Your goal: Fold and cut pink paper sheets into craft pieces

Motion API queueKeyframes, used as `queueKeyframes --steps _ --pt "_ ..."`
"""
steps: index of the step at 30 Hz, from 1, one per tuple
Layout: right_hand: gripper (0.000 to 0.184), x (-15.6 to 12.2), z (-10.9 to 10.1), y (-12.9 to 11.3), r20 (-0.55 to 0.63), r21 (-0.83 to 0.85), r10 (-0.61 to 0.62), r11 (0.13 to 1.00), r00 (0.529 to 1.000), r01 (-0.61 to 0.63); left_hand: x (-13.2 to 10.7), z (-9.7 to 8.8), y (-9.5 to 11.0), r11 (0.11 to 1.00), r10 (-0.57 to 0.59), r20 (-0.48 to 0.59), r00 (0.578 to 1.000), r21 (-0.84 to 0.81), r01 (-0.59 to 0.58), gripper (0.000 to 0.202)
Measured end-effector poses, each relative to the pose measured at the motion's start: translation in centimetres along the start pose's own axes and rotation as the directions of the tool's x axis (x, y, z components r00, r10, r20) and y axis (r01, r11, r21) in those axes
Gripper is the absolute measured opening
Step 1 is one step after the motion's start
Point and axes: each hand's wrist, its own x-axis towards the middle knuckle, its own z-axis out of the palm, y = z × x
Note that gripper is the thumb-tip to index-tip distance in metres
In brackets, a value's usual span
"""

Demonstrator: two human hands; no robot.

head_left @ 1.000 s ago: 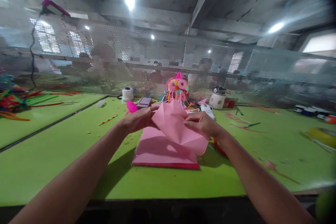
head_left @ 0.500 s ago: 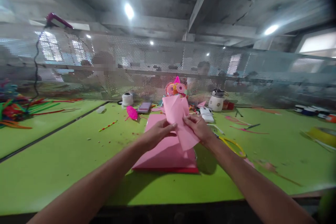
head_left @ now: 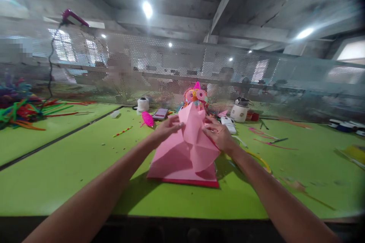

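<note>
A sheet of pink paper [head_left: 196, 142], creased and partly folded, stands up between my hands. My left hand [head_left: 167, 130] is closed on its left edge, with the thumb toward me. On the other side my right hand [head_left: 219, 136] grips the right edge, its fingers partly behind the paper. Beneath lies a flat pink stack of sheets [head_left: 173, 165] with a red layer along its front edge. Just behind the paper sits a colourful figure [head_left: 196, 95] with big round eyes and a pink pointed top, its lower part hidden.
A phone [head_left: 160, 114], a bright pink fuzzy piece [head_left: 147, 119] and a white spool [head_left: 143, 104] lie back left. A lidded jar [head_left: 239, 110] and a white device [head_left: 228, 125] stand back right. Colourful pipe cleaners [head_left: 23, 115] heap at far left. A perforated screen [head_left: 159, 60] closes off the back.
The paper has opened out wider and shows more creases. My left hand has shifted up and away from my right hand. The whole view has swung slightly left.
</note>
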Motion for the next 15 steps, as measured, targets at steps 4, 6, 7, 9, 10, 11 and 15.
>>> queueKeyframes --steps 4,6,7,9,10,11,15 --pt "0.026 1.8 -0.6 -1.8 0.183 0.071 -0.132 0.990 0.974 0.121 0.1 -3.9 3.4 0.942 0.329 -0.030 0.944 0.077 -0.326 0.078" --pt "0.022 2.8 -0.7 -3.0 0.221 0.016 -0.224 0.974 0.949 0.226 0.0 -4.9 4.3 0.963 0.256 0.111 0.960 0.057 -0.264 0.079" --pt "0.020 3.2 -0.8 -3.5 0.238 -0.019 -0.272 0.958 0.932 0.284 -0.1 -5.1 4.4 0.974 0.207 0.159 0.965 0.057 -0.218 0.078" --pt "0.015 3.5 -1.0 -4.3 0.270 -0.095 -0.363 0.912 0.892 0.400 -0.5 -5.2 4.2 0.980 0.133 0.210 0.969 0.118 -0.160 0.067" --pt "0.013 3.5 -1.1 -4.5 0.284 -0.134 -0.397 0.885 0.873 0.446 -0.8 -5.1 3.9 0.968 0.112 0.240 0.964 0.194 -0.160 0.057" --pt "0.012 3.3 -1.1 -4.5 0.292 -0.168 -0.416 0.864 0.861 0.475 -1.1 -4.9 3.6 0.941 0.103 0.272 0.957 0.285 -0.182 0.045" --pt "0.016 1.7 -1.2 -4.0 0.293 -0.205 -0.385 0.869 0.875 0.450 -3.5 -3.9 2.1 0.828 0.234 0.288 0.929 0.441 -0.346 0.035"
